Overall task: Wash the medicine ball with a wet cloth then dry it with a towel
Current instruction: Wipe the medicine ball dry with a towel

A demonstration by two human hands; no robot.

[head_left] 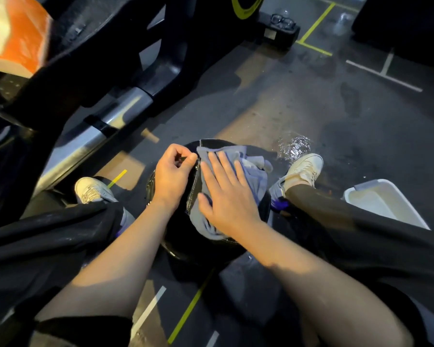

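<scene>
A black medicine ball [186, 236] sits on the floor between my two feet, its surface shiny and wet. A blue-grey cloth [251, 176] is draped over its top and right side. My right hand [226, 196] lies flat on the cloth with fingers spread, pressing it onto the ball. My left hand [172, 172] rests on the ball's upper left, fingers curled and pinching at a seam or the cloth's edge; which one I cannot tell.
A white plastic basin [386, 201] stands on the floor at the right beside my right leg. A water puddle [295, 146] glistens beyond my right shoe. A large black gym machine [105, 71] fills the upper left. Glasses [282, 21] rest on a black block at the back.
</scene>
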